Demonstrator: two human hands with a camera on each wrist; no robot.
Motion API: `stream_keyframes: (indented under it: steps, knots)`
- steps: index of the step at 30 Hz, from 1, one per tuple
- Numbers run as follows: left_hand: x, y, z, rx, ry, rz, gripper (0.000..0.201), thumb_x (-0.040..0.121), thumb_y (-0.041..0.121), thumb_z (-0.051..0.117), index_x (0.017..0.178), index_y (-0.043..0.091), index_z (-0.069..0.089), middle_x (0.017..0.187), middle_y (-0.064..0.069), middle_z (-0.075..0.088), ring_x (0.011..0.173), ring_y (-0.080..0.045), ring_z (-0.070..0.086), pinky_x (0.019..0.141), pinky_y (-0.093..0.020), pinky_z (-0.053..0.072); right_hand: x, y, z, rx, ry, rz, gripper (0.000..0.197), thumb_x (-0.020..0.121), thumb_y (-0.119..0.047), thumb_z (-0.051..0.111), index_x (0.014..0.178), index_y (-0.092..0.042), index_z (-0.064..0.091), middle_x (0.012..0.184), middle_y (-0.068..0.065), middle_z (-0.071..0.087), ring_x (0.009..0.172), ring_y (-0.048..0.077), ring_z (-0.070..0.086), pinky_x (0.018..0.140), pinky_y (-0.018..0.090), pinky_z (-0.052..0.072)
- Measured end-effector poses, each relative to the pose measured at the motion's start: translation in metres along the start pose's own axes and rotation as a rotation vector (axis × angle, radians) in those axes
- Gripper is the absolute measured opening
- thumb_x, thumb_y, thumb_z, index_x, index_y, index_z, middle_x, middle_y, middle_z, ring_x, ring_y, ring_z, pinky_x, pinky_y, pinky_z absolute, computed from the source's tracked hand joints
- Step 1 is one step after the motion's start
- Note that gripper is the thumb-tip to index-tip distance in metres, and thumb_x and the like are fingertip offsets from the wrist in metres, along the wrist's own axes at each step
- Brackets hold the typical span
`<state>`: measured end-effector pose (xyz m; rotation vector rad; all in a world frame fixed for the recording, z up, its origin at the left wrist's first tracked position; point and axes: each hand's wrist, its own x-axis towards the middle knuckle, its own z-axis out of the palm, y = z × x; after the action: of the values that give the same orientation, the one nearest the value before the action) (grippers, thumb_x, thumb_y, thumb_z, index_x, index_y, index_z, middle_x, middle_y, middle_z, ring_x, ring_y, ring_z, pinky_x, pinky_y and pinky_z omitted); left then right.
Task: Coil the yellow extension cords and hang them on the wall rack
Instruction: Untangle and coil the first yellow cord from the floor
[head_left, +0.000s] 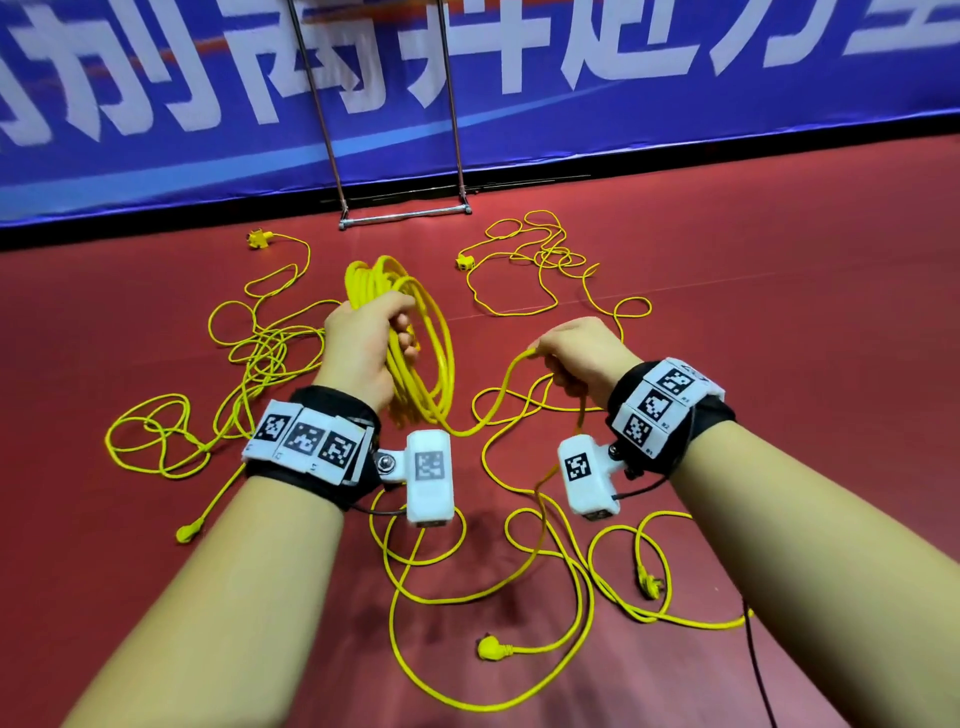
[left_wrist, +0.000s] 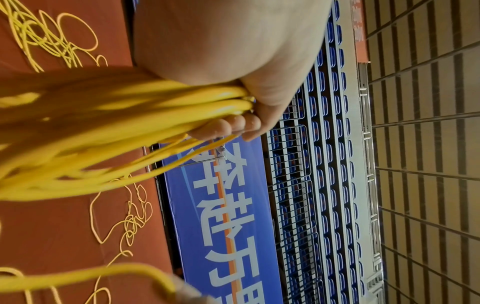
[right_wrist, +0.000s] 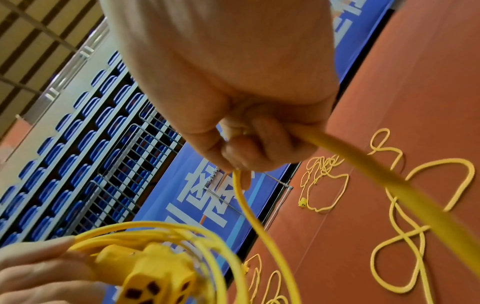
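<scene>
My left hand grips a coil of yellow cord made of several loops; the same coil runs under my curled fingers in the left wrist view. Its yellow socket end sits beside that hand. My right hand holds the loose run of the same cord, which passes through its fist and trails to the floor. More yellow cords lie tangled on the red floor. The metal rack stands against the blue banner ahead.
A second tangle of cord with a socket block lies right of the rack foot. Plugs and loops lie on the floor below my wrists. A blue banner wall bounds the far side. A black cable runs at lower right.
</scene>
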<state>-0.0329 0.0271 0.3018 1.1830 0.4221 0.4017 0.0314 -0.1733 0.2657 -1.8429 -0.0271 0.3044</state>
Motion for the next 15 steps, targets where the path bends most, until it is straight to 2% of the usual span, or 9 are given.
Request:
stream_keyframes:
  steps: [2, 4, 7, 8, 10, 11, 13, 15]
  knots:
    - [-0.005, -0.003, 0.007, 0.015, -0.062, -0.041, 0.021, 0.084, 0.003, 0.062, 0.069, 0.014, 0.051, 0.050, 0.002, 0.042, 0.039, -0.010, 0.036, 0.041, -0.016, 0.030, -0.005, -0.005, 0.003, 0.101, -0.038, -0.011, 0.011, 0.092, -0.004, 0.052, 0.096, -0.008, 0.061, 0.062, 0.007, 0.053, 0.036, 0.013, 0.047, 0.038, 0.013, 0.028]
    - [-0.010, -0.007, 0.014, 0.027, -0.115, -0.084, 0.021, 0.086, 0.005, 0.062, 0.070, 0.014, 0.051, 0.050, 0.002, 0.042, 0.038, -0.010, 0.036, 0.041, -0.016, 0.031, -0.009, -0.011, 0.006, 0.210, -0.112, -0.001, 0.017, 0.094, 0.000, 0.046, 0.105, -0.010, 0.055, 0.079, 0.008, 0.066, 0.044, 0.014, 0.057, 0.039, 0.014, 0.034]
    - [-0.016, -0.016, 0.023, 0.081, -0.170, -0.131, 0.020, 0.088, 0.007, 0.060, 0.071, 0.014, 0.052, 0.050, 0.001, 0.044, 0.038, -0.011, 0.037, 0.041, -0.017, 0.035, -0.014, -0.018, 0.009, 0.357, -0.222, 0.015, 0.016, 0.096, 0.005, 0.038, 0.095, -0.006, 0.049, 0.103, 0.013, 0.068, 0.056, 0.020, 0.064, 0.042, 0.019, 0.042]
    - [-0.018, -0.018, 0.025, 0.094, -0.186, -0.142, 0.018, 0.088, 0.007, 0.059, 0.072, 0.013, 0.053, 0.051, 0.001, 0.045, 0.039, -0.012, 0.039, 0.042, -0.018, 0.038, -0.013, -0.018, 0.009, 0.377, -0.245, 0.018, 0.017, 0.095, 0.006, 0.039, 0.090, -0.003, 0.052, 0.103, 0.014, 0.067, 0.059, 0.021, 0.065, 0.044, 0.020, 0.045]
    - [-0.021, -0.023, 0.028, 0.095, -0.215, -0.163, 0.013, 0.089, 0.007, 0.056, 0.077, 0.010, 0.057, 0.056, -0.002, 0.052, 0.045, -0.016, 0.048, 0.047, -0.024, 0.047, -0.013, -0.016, 0.011, 0.383, -0.280, 0.029, 0.016, 0.094, 0.006, 0.049, 0.084, -0.001, 0.059, 0.093, 0.015, 0.066, 0.062, 0.019, 0.066, 0.048, 0.022, 0.049]
    - [-0.022, -0.024, 0.029, 0.096, -0.227, -0.175, 0.010, 0.090, 0.007, 0.055, 0.081, 0.010, 0.058, 0.059, -0.004, 0.056, 0.050, -0.018, 0.055, 0.053, -0.027, 0.051, -0.012, -0.015, 0.012, 0.378, -0.290, 0.034, 0.012, 0.093, 0.005, 0.054, 0.086, 0.000, 0.062, 0.086, 0.014, 0.066, 0.060, 0.017, 0.065, 0.049, 0.021, 0.050]
    - [-0.023, -0.028, 0.030, 0.101, -0.243, -0.197, 0.008, 0.091, 0.007, 0.052, 0.089, 0.009, 0.059, 0.068, -0.007, 0.066, 0.061, -0.021, 0.066, 0.060, -0.030, 0.056, -0.010, -0.012, 0.015, 0.382, -0.261, 0.066, 0.011, 0.094, 0.002, 0.052, 0.097, -0.003, 0.061, 0.076, 0.010, 0.065, 0.058, 0.013, 0.063, 0.054, 0.024, 0.054]
    - [-0.024, -0.030, 0.029, 0.093, -0.256, -0.216, 0.008, 0.092, 0.006, 0.051, 0.093, 0.009, 0.058, 0.076, -0.009, 0.071, 0.067, -0.022, 0.070, 0.061, -0.029, 0.056, -0.009, -0.010, 0.018, 0.373, -0.281, 0.126, 0.019, 0.097, -0.001, 0.046, 0.098, -0.011, 0.062, 0.074, 0.005, 0.060, 0.063, 0.013, 0.058, 0.062, 0.031, 0.054]
